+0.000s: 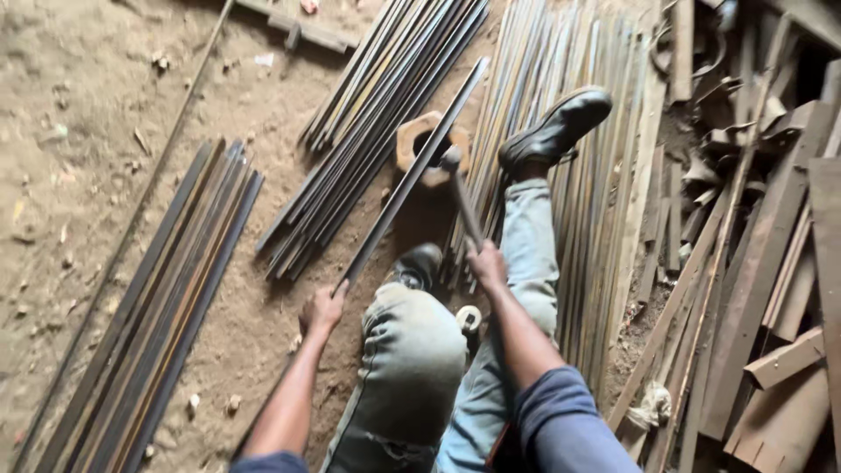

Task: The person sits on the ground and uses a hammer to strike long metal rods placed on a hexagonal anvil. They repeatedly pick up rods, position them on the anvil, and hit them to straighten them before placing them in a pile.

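My left hand [322, 309] grips the near end of a long flat metal strip [412, 175] that lies slanted across a big rusty hexagonal nut [407, 144]. My right hand [486, 263] is shut on the handle of a hammer [462, 197], whose head rests on the strip over the nut. I sit on the ground in jeans. My right leg stretches out with its black boot [554, 130] on a pile of strips. My left knee [412, 350] is bent, its boot [416, 264] near the nut.
Bundles of flat metal strips lie on the dirt floor at the left [158, 307], centre [377, 114] and under my right leg [596, 175]. Rusty scrap and wooden boards [762, 263] are heaped at the right. A thin rod [149, 193] lies on the dirt.
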